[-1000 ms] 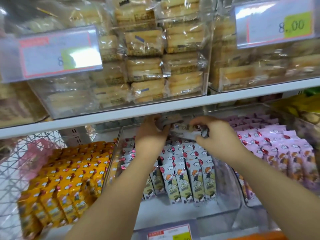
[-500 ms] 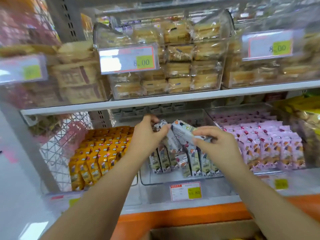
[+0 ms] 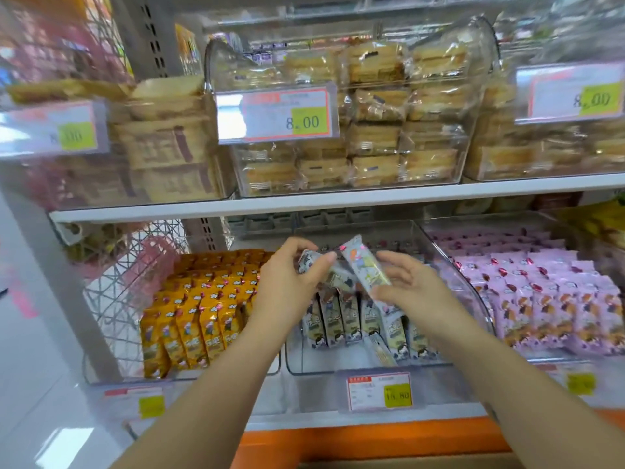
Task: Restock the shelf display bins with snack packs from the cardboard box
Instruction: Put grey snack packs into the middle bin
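My left hand (image 3: 287, 289) pinches a white snack pack (image 3: 313, 262) between thumb and fingers, above the middle clear bin (image 3: 473, 292). Right beside it, a second white pack (image 3: 363, 270) stands tilted on end, held loosely by my right hand (image 3: 416, 286) with thumb below and fingers spread behind. The two packs touch. Several matching white packs (image 3: 341, 319) stand in rows in the bin under my hands. A strip of the cardboard box (image 3: 406, 464) shows at the bottom edge.
A bin of yellow packs (image 3: 199, 309) sits left of the middle bin, a bin of pink packs (image 3: 548, 292) right. The white shelf (image 3: 338, 201) above carries clear bins of wrapped cakes (image 3: 375, 137). A price tag (image 3: 378, 390) fronts the middle bin, above an orange ledge (image 3: 372, 438).
My head has pulled back from the shelf, so the upper shelf and front ledge show. Both hands came forward and up out of the back of the middle bin, each with a pack.
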Demonstrator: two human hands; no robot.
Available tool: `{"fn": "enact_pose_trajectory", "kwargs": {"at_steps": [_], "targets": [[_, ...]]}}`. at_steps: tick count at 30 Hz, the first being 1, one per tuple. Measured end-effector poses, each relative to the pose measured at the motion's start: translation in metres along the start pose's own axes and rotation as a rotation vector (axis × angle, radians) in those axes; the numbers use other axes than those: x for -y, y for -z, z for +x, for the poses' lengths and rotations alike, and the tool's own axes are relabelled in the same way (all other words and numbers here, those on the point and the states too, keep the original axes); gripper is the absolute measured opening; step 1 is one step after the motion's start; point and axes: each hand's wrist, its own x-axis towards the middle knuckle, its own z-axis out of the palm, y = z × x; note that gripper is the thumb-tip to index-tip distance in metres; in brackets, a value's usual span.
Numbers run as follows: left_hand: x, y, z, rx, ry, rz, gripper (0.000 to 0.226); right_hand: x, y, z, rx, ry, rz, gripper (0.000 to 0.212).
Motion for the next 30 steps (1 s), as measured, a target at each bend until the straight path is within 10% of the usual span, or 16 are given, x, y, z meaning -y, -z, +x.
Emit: {"fn": "enact_pose_trajectory", "kwargs": {"at_steps": [6,12,21,27,30], "targets": [[-0.013,-0.011,-0.012,0.097,0.334,-0.581,0.027,0.007,0.002,0.000,-0.045,0.000,0.237,0.026],[-0.014,-0.013,-0.018,0.493,0.250,-0.177,0.041,0.016,0.010,-0.002,0.074,0.085,0.052,0.024],[-0.004,-0.028,-0.006,0.357,-0.007,0.668,0.078,-0.011,-0.007,0.020,0.088,0.066,-0.558,0.032],[0.004,-0.027,0.011,0.415,-0.273,1.334,0.037,-0.020,-0.022,0.030,0.156,0.086,-0.744,0.013],[0.008,-0.025,0.012,0.381,-0.271,1.332,0.049,-0.019,-0.018,0.031,0.108,0.077,-0.705,0.054]]}}
